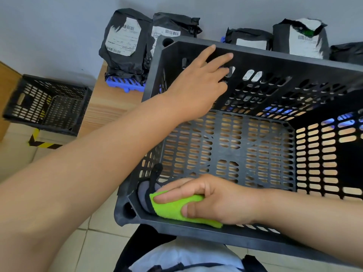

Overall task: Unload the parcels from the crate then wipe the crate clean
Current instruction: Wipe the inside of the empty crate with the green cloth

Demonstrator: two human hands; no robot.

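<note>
Since the crate (196,233) holds no parcels, I judge the unload step done and the wipe step in hand; the crate sits on the wood worktop (110,107) right in front of the person, with its open top facing the camera.

Right grip (220,199): thumb and fingers clamped on a green cloth (169,209), pressed into the near-left inner corner just under the rim; a grey layer of the cloth shows at the corner.

Left grip (198,83): apart, fingers straight and spread on the inside of the far wall, holding nothing; it looks like a brace.

Parcels (123,42): black poly bags standing along the wall behind the crate; the left two rest on a blue slatted tray (125,83).

Next move, my read: drag the cloth along the near wall, then cover the slotted floor and the other walls; keep the brace so the crate doesn't slide. The slots may snag the cloth, so use flat pressure.

Writing: white shipping labels (306,43) with barcodes on the parcels; the text is too small and blurred to read, and no brand is legible. One label has a dark green patch, unreadable.

Off to the left, a second crate (47,105) sits lower down, with yellow-black hazard tape (42,144) beside it.
</note>
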